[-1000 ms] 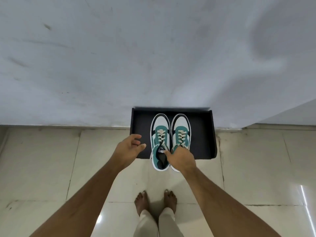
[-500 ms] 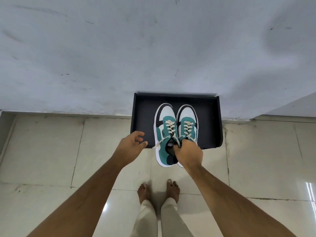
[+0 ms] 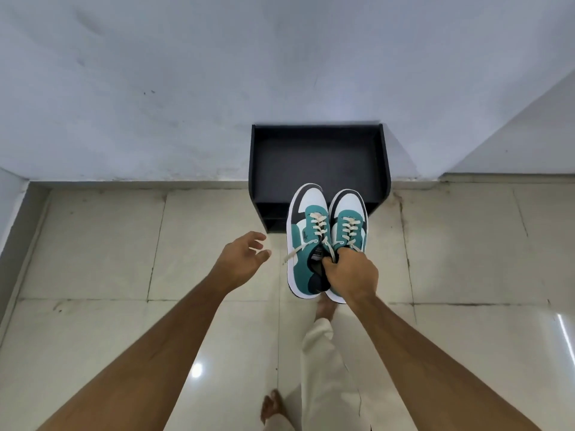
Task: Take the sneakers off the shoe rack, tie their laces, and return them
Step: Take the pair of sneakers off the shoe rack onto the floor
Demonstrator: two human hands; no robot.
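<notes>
A pair of teal, white and black sneakers (image 3: 314, 231) with cream laces hangs in the air in front of the black shoe rack (image 3: 317, 157). My right hand (image 3: 351, 272) grips both sneakers at their openings, toes pointing away from me. A loose lace end dangles to the left of the left sneaker. My left hand (image 3: 242, 259) is to the left of the sneakers, fingers spread, holding nothing. The rack's top shelf is bare.
The rack stands against a pale wall (image 3: 217, 73) on a glossy beige tiled floor (image 3: 102, 244). A wall corner juts out at the right. My bare feet and light trousers (image 3: 323, 368) are below the sneakers.
My right hand has lifted both sneakers off the rack and pulled them toward me. I have stepped back, and the rack top now shows bare.
</notes>
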